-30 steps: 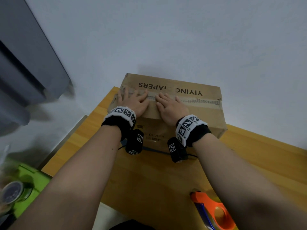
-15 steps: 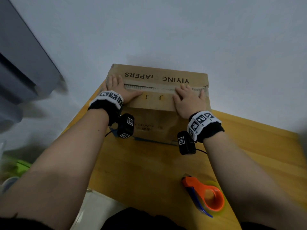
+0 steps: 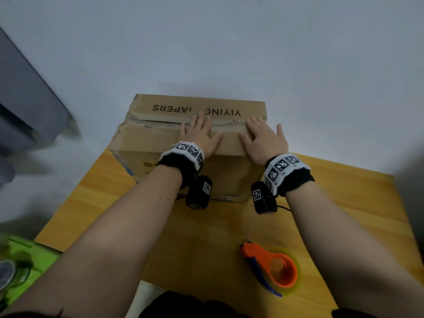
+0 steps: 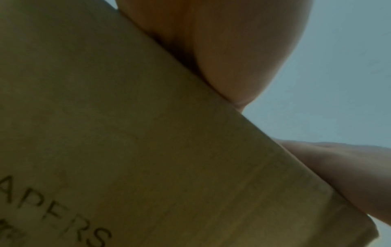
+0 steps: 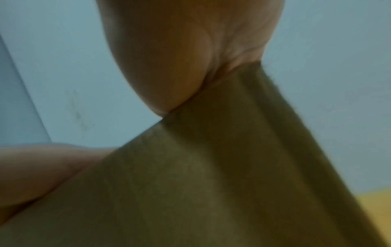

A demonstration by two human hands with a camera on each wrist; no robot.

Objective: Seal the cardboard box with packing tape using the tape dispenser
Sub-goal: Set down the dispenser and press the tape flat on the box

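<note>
— Cardboard box [image 3: 160, 141] position?
— Under both palms, at the far end of the wooden table [image 3: 110, 191], against the wall. Its top flaps are down, with a ragged seam running under the fingertips.
— Left hand [image 3: 199, 136]?
— Flat on the lid, fingers straight and close together, pressing near the seam's middle.
— Right hand [image 3: 263, 138]?
— Just beside the left, also flat, fingers spread, near the lid's right end. It grips nothing.
— Tape dispenser [image 3: 273, 267]?
— Orange, with its roll, lying on the table below the right forearm, well apart from both hands.
— Anything else?
— Something green [image 3: 27, 255] beyond the left elbow.
</note>
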